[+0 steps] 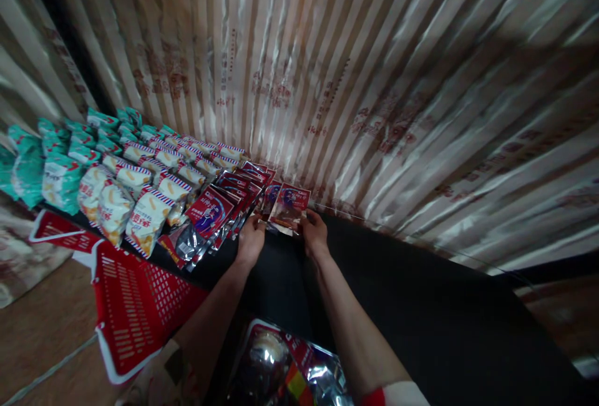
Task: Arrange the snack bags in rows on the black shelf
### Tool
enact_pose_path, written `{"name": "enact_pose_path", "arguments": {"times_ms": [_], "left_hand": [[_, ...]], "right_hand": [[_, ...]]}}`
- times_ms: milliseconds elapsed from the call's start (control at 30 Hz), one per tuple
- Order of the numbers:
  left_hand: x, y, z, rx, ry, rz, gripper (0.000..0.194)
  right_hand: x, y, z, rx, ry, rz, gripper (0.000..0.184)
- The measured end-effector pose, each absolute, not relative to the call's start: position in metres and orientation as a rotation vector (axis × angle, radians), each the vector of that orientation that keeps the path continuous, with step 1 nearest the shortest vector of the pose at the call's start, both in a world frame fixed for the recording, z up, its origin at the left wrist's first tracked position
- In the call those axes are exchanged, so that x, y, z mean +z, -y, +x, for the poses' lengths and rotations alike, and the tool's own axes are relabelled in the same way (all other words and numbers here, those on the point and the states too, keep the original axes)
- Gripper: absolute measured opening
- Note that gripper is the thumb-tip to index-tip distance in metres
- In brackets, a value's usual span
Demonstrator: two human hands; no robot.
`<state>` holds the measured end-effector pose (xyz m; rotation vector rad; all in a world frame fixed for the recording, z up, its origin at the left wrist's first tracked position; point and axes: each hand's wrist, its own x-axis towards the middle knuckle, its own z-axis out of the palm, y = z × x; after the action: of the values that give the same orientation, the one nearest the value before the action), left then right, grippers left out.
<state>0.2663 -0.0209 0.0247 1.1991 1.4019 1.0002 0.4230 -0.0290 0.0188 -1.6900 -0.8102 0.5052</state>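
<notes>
Though it's red, the packet [289,205] (flattish) shows purple.

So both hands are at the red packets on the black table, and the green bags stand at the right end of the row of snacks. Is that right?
Not quite: the head view shows the green bags at the left end. The left hand and right hand are indeed at the red packets on the black table.

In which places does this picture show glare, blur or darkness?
Head view: dim light; glossy beige striped sheeting behind carries bright streaks and smears at upper right; silver plastic packaging at bottom glares; black tabletop is very dark; fine print on the flat red rectangular packet at the right hand is too soft to read.
</notes>
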Motion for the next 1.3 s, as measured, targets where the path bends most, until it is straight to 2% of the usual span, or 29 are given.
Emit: {"name": "enact_pose_path", "arguments": {"times_ms": [133,433,633,800,1033,1300], "left_hand": [[0.022,0.019,0.265,1.012,-1.369,1.123,0.027],[0.038,0.028,0.265,1.044,-1.540,1.171,0.024],[0.054,0.042,0.262,1.057,-1.688,1.680,0.030],[0.042,0.039,0.262,1.037,-1.565,1.991,0.031],[0.030,0.032,0.259,0.811,-1.504,2.156,0.032],[0.030,0.030,0.260,0.820,-1.494,2.234,0.031]], "right_hand": [[0.015,0.045,0.413,0.612,0.636,-1.593,0.050],[0.008,0.057,0.407,0.420,0.746,-1.795,0.045],[0.015,0.051,0.372,0.377,0.960,-1.912,0.043],[0.024,0.054,0.357,0.377,1.105,-2.083,0.040],[0.042,0.060,0.349,0.374,1.255,-2.422,0.038],[0.034,0.070,0.356,0.328,1.208,-2.294,0.038]]}}
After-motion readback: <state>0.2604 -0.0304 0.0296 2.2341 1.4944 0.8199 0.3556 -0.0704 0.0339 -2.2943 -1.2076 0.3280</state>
